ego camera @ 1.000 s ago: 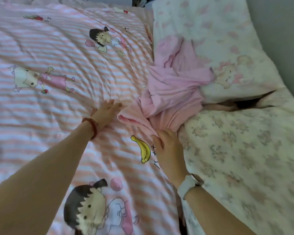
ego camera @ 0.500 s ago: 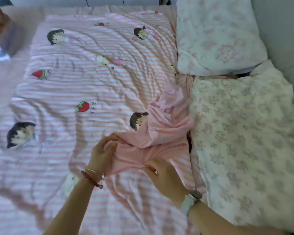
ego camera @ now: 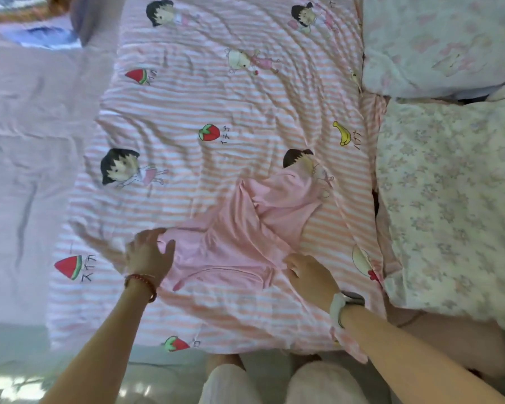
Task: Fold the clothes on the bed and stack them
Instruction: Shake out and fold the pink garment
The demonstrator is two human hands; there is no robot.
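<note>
— What's changed?
— The pink garment (ego camera: 231, 246) has been dragged off the pillow (ego camera: 438, 45) onto the striped bed cover (ego camera: 216, 97), nearer the person.
— Hands?
— Left hand (ego camera: 149, 253) pinches its left edge; right hand (ego camera: 309, 275) grips the right, fingers curled. Spreading before folding, probably.

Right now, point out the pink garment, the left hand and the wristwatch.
pink garment (ego camera: 233, 246): head view, on its spread middle panel.
left hand (ego camera: 149, 253): head view, back of the hand at the garment's left edge.
wristwatch (ego camera: 344, 306): head view, white strap on the right wrist.
</note>
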